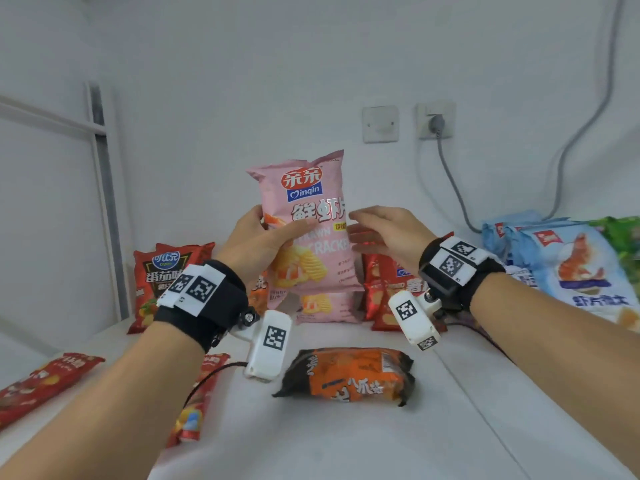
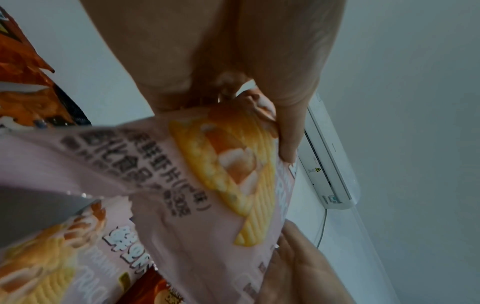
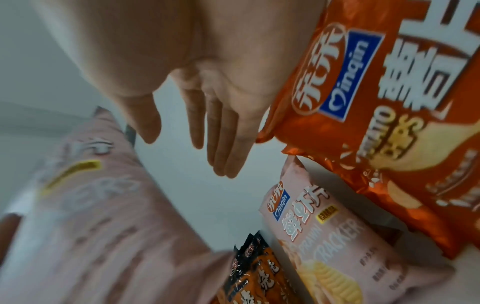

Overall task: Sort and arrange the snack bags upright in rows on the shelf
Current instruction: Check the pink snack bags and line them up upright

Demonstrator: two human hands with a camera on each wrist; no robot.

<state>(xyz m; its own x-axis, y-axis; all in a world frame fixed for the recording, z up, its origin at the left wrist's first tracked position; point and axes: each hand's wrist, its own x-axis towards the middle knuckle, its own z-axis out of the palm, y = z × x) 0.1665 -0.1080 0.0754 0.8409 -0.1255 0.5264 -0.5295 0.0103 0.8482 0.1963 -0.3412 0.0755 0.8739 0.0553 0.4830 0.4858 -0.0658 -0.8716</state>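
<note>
Orange-black bag (image 1: 346, 375): flat on shelf (image 1: 346, 445), unsorted. Left hand (image 1: 258, 242): gripping pink prawn-cracker bag (image 1: 308, 216), raised upright. Right hand (image 1: 384, 233): fingers straight, empty, beside it. Second pink bag (image 1: 325, 308): upright behind. Step: placing; next, stand it alongside.

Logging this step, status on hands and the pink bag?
Left hand grips pink prawn cracker bag, held upright above the shelf. Right hand open beside it. Orange-black bag lies flat below, second pink bag behind.
</note>
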